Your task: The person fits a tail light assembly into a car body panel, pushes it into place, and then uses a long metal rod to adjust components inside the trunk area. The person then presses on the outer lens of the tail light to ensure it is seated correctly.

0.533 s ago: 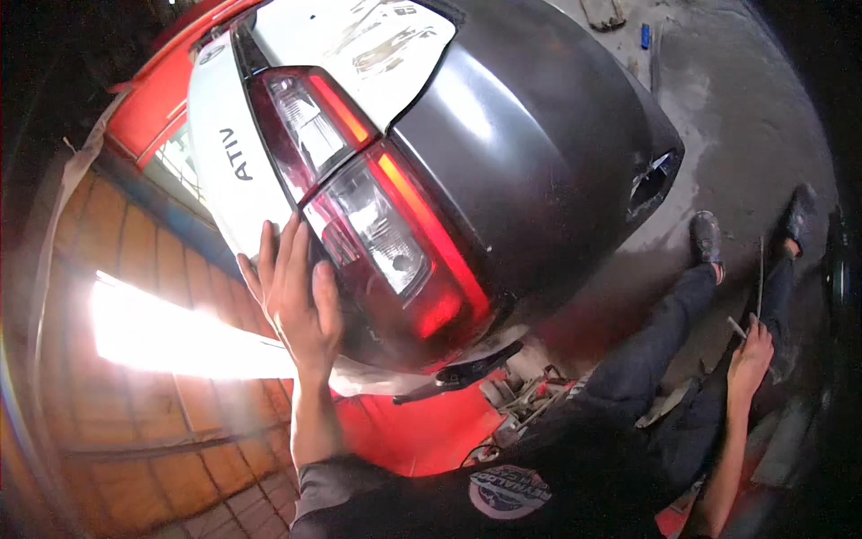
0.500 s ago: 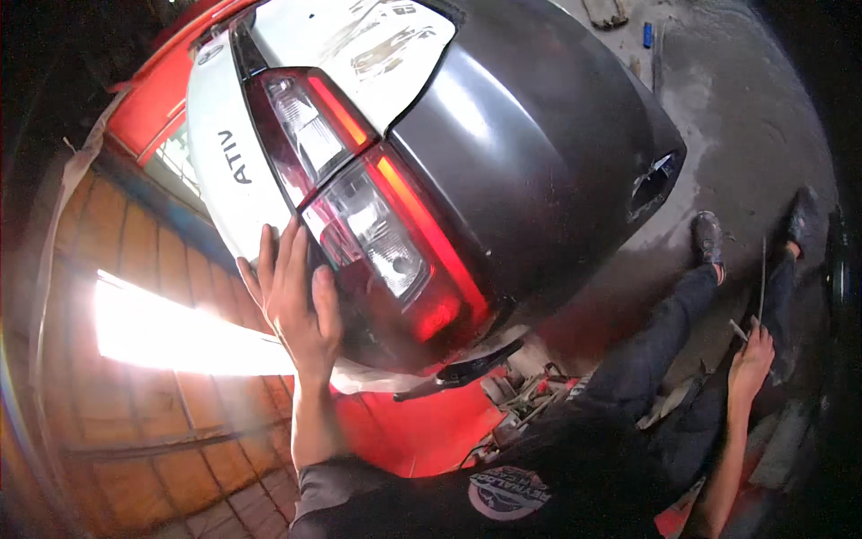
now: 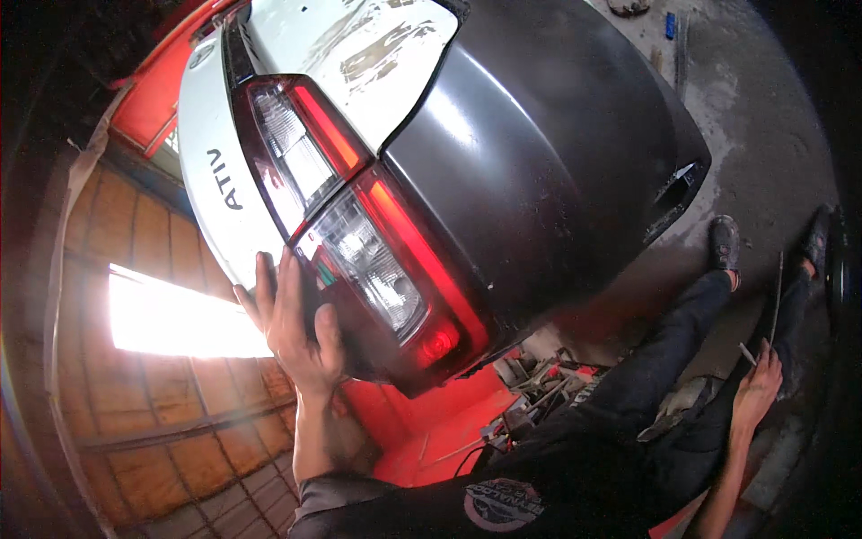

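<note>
My left hand [image 3: 301,337] lies with fingers outstretched against the outer tail light [image 3: 382,269] of a car, near the edge of its white trunk lid [image 3: 220,202]. The lamp has a clear centre, a red strip and dark red ends. Beside it, the inner tail light [image 3: 301,148] sits on the lid. My right hand [image 3: 756,395], low on the right in front of my dark trousers, is closed around a thin metal rod [image 3: 778,292] with a short pale crosspiece. That rod points away from me, apart from the car.
A dark grey rear fender [image 3: 530,171] curves right of the lamps. Several tools and parts [image 3: 548,386] lie on a red surface [image 3: 404,422] below. A small blue object [image 3: 671,25] rests on the grey floor [image 3: 754,144]. A bright light panel [image 3: 180,314] glows at left.
The view has shifted slightly, with the fender reaching farther right. More tools show below the lamp, and the black strip beneath it is no longer visible. Both hands keep their poses.
</note>
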Demonstrator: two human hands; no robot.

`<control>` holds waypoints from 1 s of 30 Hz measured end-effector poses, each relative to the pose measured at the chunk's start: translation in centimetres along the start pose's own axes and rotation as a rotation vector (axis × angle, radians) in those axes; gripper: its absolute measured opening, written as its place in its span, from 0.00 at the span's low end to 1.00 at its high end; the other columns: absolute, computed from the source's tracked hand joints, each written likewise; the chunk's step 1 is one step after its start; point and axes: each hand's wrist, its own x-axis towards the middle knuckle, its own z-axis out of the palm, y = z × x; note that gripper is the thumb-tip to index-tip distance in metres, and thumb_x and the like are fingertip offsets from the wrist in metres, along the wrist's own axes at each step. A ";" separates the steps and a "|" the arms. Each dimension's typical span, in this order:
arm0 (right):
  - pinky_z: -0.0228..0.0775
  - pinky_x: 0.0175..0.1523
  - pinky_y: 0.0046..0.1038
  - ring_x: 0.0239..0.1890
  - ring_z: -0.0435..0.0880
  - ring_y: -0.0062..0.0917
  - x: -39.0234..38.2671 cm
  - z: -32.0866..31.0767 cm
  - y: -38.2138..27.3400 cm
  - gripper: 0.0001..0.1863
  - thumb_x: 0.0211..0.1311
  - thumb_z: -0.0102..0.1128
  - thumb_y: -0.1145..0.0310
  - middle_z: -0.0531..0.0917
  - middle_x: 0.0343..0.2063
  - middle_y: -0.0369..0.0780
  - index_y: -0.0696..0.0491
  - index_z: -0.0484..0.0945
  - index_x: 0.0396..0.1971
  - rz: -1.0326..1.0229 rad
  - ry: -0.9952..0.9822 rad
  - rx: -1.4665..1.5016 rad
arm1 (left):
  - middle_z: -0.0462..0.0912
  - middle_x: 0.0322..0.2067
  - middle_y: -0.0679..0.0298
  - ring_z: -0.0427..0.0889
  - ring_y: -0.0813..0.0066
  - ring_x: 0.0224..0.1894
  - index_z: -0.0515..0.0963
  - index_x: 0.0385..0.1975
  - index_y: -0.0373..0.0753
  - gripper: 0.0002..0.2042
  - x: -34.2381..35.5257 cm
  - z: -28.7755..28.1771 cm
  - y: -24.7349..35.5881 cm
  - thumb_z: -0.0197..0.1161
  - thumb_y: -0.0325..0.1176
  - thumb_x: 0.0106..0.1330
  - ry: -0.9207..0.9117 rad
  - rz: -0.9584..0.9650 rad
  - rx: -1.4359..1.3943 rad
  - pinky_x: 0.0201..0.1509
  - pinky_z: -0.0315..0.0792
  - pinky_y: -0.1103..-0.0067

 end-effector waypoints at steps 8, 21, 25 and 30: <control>0.60 0.66 0.43 0.61 0.70 0.47 -0.8 1.7 0.4 0.29 0.60 0.51 0.80 0.73 0.59 0.51 0.54 0.69 0.64 -0.008 0.010 0.039 | 0.73 0.63 0.54 0.58 0.46 0.73 0.69 0.64 0.32 0.28 0.0 0.0 0.2 0.49 0.45 0.70 0.007 -0.003 -0.022 0.75 0.32 0.48; 0.62 0.64 0.43 0.59 0.72 0.48 -1.9 4.2 1.0 0.27 0.63 0.51 0.79 0.74 0.58 0.53 0.57 0.67 0.64 -0.035 0.056 -0.069 | 0.75 0.61 0.54 0.62 0.45 0.70 0.74 0.58 0.33 0.25 0.0 -0.3 0.3 0.54 0.44 0.67 0.018 0.005 -0.004 0.74 0.36 0.46; 0.64 0.60 0.44 0.56 0.74 0.47 -1.5 2.8 0.4 0.25 0.63 0.51 0.76 0.75 0.54 0.52 0.58 0.68 0.62 -0.023 -0.002 -0.052 | 0.79 0.58 0.57 0.64 0.49 0.69 0.75 0.57 0.36 0.20 -0.3 -0.6 -0.1 0.58 0.33 0.65 0.045 -0.016 -0.077 0.75 0.37 0.49; 0.66 0.56 0.44 0.52 0.75 0.46 -1.5 3.0 -0.5 0.24 0.62 0.51 0.76 0.76 0.51 0.51 0.60 0.69 0.60 -0.063 0.083 -0.084 | 0.81 0.55 0.60 0.67 0.50 0.68 0.76 0.53 0.37 0.17 -0.9 -1.0 -0.3 0.56 0.24 0.64 0.118 -0.050 -0.145 0.75 0.38 0.49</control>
